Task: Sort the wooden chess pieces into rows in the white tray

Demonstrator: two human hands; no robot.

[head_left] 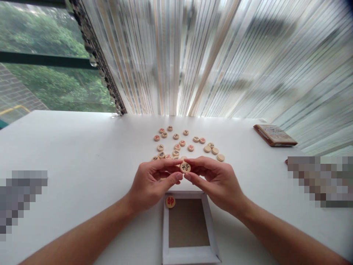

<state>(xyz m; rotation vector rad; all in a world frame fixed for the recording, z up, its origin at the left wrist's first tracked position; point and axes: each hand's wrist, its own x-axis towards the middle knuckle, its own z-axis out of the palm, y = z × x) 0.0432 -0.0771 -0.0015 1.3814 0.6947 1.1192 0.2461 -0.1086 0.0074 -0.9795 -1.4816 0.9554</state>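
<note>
Between the fingertips of my left hand (154,182) and my right hand (213,180) is a round wooden piece (185,167) with a black character facing me. Both hands pinch it from the sides, above the far edge of a white open box (193,254). A piece with a red character (170,201) lies at the box's far left corner. Beyond my hands, several round pieces (175,136) with red or black characters are scattered on the white table (82,154). A few pieces, such as one blank disc (221,157), show no character. My fingers partly hide the nearest ones.
A flat brown-edged box (275,135) lies at the back right of the table. Pixelated patches cover things at the right and left edges. Striped curtains (176,55) and a window (49,73) stand behind the table.
</note>
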